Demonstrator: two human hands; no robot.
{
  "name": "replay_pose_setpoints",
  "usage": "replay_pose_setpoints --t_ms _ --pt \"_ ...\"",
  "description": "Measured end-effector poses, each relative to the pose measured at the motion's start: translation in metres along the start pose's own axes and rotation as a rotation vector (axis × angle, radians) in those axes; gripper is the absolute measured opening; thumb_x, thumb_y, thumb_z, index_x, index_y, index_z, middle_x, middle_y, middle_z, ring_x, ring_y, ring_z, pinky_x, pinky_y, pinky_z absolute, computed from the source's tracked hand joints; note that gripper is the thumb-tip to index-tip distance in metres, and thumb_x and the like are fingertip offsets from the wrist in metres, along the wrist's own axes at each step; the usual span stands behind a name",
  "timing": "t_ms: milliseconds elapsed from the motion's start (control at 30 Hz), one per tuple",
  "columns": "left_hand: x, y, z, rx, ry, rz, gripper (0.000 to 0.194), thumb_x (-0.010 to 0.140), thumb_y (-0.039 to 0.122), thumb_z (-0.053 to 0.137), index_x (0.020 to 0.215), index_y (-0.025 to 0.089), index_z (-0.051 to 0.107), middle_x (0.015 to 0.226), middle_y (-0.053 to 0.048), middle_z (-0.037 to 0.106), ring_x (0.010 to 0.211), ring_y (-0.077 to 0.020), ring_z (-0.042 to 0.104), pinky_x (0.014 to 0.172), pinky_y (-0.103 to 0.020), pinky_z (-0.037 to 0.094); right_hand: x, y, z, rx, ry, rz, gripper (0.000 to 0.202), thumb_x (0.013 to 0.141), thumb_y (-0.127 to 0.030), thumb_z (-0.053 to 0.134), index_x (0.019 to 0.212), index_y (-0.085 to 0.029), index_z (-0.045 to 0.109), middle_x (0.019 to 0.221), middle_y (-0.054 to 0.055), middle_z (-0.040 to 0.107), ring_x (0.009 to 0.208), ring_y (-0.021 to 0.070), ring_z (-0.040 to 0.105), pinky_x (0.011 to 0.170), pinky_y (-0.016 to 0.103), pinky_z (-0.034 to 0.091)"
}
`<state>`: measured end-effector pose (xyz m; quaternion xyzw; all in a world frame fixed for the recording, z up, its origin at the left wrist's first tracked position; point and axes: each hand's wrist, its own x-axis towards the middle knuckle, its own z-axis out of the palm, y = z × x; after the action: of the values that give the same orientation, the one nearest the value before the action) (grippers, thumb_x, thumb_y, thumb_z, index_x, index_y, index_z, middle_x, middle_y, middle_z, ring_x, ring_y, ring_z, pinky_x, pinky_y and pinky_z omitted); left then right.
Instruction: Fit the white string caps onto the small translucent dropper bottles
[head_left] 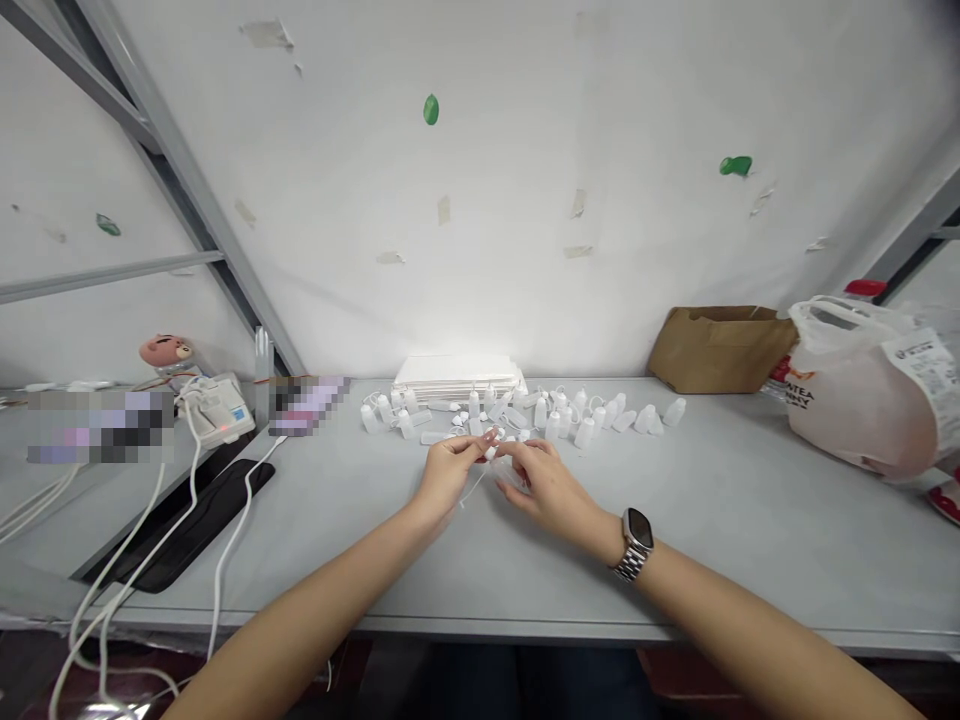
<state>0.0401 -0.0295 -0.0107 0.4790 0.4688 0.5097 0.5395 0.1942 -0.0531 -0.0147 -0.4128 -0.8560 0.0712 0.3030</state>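
My left hand (448,470) is closed, with thumb and forefinger pinching a small white cap (491,453). A thin white strand hangs below it. My right hand (547,485) curls round a translucent plastic dropper bottle (505,471), its fingertips meeting the left ones at the cap. Whether the cap sits on the bottle is hidden by the fingers. Just behind both hands stand several small translucent bottles (584,432) with white tops. Some others lie on their sides, and loose white caps (459,420) are scattered among them.
A stack of white sheets (459,374) is against the wall behind the bottles. Right, a brown paper box (716,350) stands beside a full plastic bag (862,400). Left are white cables (234,530), a power strip (219,408), a black tray (199,525) and a pink toy (165,350).
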Motion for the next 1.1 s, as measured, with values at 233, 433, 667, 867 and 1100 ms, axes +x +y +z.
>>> replay_pose_setpoints --t_ms 233,433,667,867,1100 --pt "0.004 0.000 -0.004 -0.038 0.012 0.019 0.028 0.063 0.043 0.066 0.071 0.017 0.071 0.082 -0.007 0.068 0.079 -0.0189 0.057 0.077 -0.031 0.040 -0.001 0.000 0.002 0.121 0.082 0.080 0.041 0.081 -0.027 0.055 0.116 -0.019 0.036 0.074 0.000 0.056 0.063 0.0144 0.055 0.073 0.035 0.044" --pt "0.005 0.001 -0.006 -0.104 -0.003 0.030 0.027 0.064 0.040 0.066 0.076 0.017 0.071 0.091 -0.008 0.069 0.091 -0.0223 0.058 0.085 -0.034 0.039 0.001 -0.001 0.003 0.213 0.145 0.257 0.021 0.078 -0.031 0.059 0.093 -0.019 0.052 0.074 0.002 0.059 0.075 0.0178 0.057 0.069 0.032 0.046" --pt "0.001 0.008 -0.004 -0.097 -0.037 0.087 0.023 0.063 0.035 0.069 0.078 0.018 0.070 0.095 -0.008 0.069 0.100 -0.0239 0.056 0.090 -0.035 0.037 0.002 -0.001 -0.001 0.247 0.227 0.272 0.014 0.076 -0.031 0.060 0.078 -0.018 0.055 0.071 0.003 0.058 0.070 0.0173 0.056 0.068 0.033 0.046" --pt "0.003 0.013 -0.006 -0.099 -0.135 0.129 0.020 0.066 0.032 0.067 0.079 0.017 0.070 0.095 -0.008 0.069 0.101 -0.0247 0.056 0.089 -0.036 0.038 0.009 0.002 -0.008 1.082 -0.120 0.459 0.030 0.076 -0.044 0.056 0.071 -0.015 0.060 0.065 0.002 0.058 0.062 0.0124 0.055 0.073 0.032 0.047" --pt "0.008 0.008 -0.009 -0.154 -0.054 0.097 0.017 0.063 0.029 0.070 0.075 0.017 0.069 0.091 -0.007 0.070 0.101 -0.0235 0.056 0.092 -0.036 0.035 0.012 0.000 -0.005 1.116 -0.009 0.598 0.034 0.063 -0.041 0.070 0.082 -0.016 0.058 0.066 0.000 0.060 0.063 0.0129 0.057 0.072 0.032 0.045"
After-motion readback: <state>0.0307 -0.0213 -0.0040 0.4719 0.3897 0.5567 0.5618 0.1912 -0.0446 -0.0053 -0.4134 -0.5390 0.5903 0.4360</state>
